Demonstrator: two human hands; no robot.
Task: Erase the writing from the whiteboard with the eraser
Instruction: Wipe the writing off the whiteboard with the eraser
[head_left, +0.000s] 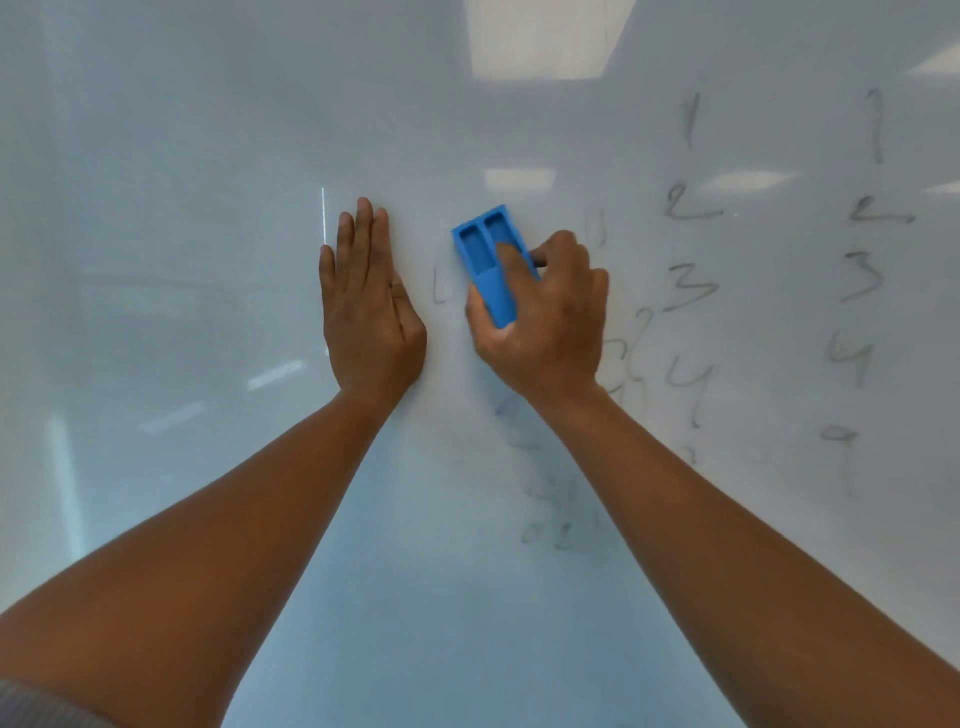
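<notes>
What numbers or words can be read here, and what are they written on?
All on the whiteboard, in faint marker:
"1", "2", "3", "4" in a middle column.
"1", "2", "3", "4", then perhaps "9", in a right column.
Smudged marks below the right hand: unreadable.
The blue eraser: no label visible.

Your right hand (545, 317): fingers (511, 262) wrapped over the blue eraser (491, 265), pressed on the whiteboard (208, 260). Your left hand (366, 306): flat on the board, just left of the eraser. Faint numerals (691, 286): right of the eraser, some smudged.
</notes>
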